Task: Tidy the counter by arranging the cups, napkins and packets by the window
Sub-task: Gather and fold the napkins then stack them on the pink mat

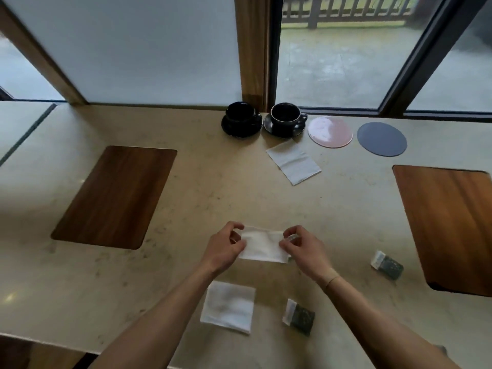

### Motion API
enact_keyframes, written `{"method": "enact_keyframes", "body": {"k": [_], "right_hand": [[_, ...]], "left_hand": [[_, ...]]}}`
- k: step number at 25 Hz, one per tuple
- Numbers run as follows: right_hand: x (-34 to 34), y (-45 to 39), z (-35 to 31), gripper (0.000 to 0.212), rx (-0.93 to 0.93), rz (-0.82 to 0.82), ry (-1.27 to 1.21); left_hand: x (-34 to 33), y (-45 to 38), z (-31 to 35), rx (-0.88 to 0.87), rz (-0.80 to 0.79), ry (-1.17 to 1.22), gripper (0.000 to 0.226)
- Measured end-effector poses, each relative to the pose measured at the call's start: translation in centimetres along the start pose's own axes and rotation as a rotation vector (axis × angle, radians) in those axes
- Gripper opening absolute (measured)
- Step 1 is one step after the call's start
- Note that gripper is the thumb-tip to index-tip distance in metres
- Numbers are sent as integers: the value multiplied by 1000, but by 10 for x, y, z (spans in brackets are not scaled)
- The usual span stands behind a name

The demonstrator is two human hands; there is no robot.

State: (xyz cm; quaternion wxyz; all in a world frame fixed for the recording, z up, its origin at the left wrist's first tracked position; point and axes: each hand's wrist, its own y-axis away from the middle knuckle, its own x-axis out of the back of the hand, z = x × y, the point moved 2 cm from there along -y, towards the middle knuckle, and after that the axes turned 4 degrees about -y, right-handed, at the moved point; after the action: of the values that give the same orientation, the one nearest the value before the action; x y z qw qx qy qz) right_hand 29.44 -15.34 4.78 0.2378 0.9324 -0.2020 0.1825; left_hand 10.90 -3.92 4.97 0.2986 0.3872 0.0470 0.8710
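Both hands, left hand [225, 247] and right hand [302, 247], pinch the white napkin [262, 246] by its short ends above the desk [213, 187], so each grip should stay level to fold it square.

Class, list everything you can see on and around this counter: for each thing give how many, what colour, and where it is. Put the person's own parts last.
cups on saucers: 2, black, side by side at the window edge
round mats: 2, one pink, one grey, right of the cups
napkins: 3, white; one in front of the cups, one near the front edge, one held between the hands
packets: 2, dark green with white ends, front right
wooden boards: 2, brown, left and right
counter: 1, beige
window: 1, dark-framed, behind the counter
left hand: fingers pinch the held napkin's left end
right hand: fingers pinch its right end
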Motion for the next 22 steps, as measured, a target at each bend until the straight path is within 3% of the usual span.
{"method": "enact_keyframes", "body": {"k": [22], "right_hand": [[-111, 88, 28, 12, -138, -7, -18]], "left_hand": [[16, 69, -99, -65, -111, -1, 25]]}}
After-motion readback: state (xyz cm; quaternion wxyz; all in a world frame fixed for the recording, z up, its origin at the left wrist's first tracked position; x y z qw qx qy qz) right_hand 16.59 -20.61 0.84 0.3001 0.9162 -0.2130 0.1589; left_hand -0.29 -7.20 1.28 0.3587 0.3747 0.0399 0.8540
